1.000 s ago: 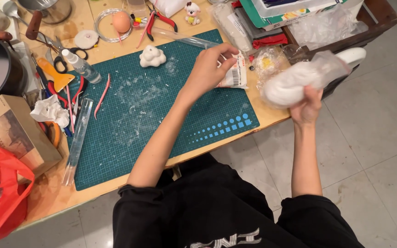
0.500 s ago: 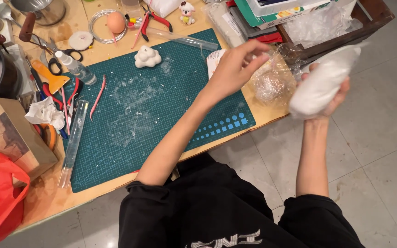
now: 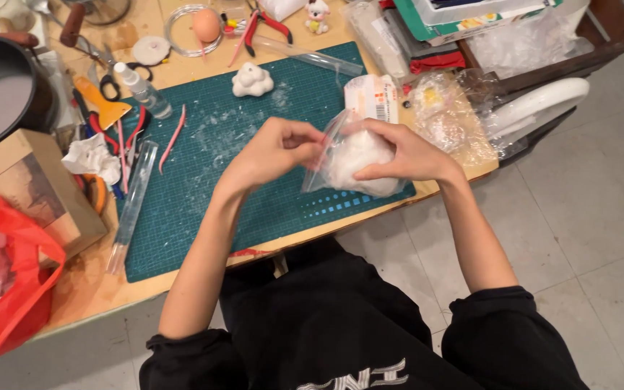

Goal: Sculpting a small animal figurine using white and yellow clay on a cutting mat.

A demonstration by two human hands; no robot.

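Wooden surface (image 3: 81, 289): crowded with tools, it carries everything else.
Green cutting mat (image 3: 204, 188): dusted with white smears, it lies under both hands.
Clear plastic bag of soft white clay (image 3: 355, 155): held just above the mat's near right corner, between the 2 hands.
Right hand (image 3: 409, 155): curled over the lump, cupping it through the film.
Left hand (image 3: 272, 148): fingertips pinching the bag's loose edge.
Small white clay figure (image 3: 252, 79): sits untouched at the mat's far edge.
Step in hand: likely working the bag's mouth.
Next move calls for: a steady cupping hold while the pinch tugs the film.
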